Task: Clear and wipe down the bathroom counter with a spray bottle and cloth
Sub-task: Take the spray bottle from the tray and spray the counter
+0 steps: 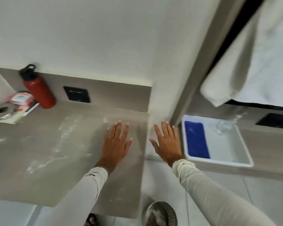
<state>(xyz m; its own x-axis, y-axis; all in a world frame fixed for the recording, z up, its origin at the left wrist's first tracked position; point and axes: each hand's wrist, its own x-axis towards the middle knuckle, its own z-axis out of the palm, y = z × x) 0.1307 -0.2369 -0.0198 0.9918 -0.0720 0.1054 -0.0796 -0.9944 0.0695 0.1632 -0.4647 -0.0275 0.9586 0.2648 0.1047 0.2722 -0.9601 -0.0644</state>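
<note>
The grey stone-look bathroom counter is streaked with pale, powdery smears along its middle, and it is not yet clear; at its far left corner stand a red metal water bottle with a black cap, a pink-and-white packet and a round shiny metal dish, so the step in hand, as I judge it, is to lift these off before any spraying; taking the tall bottle first, by its body and not its loop, would keep it from tipping onto the packet. The left hand lies flat over the counter's right end, fingers spread wide and straight, holding nothing; whether the palm presses the surface or hovers just above it is hard to say in this blur. The right hand is past the counter's right edge, against the white wall corner, fingers equally splayed and empty. Beyond that corner, to the counter's right, a white rectangular plastic tray holds a folded blue cloth, and a clear bottle, perhaps the spray bottle, stands at its far rim; both are well apart from the smears, so they should come over once the corner is emptied.
</note>
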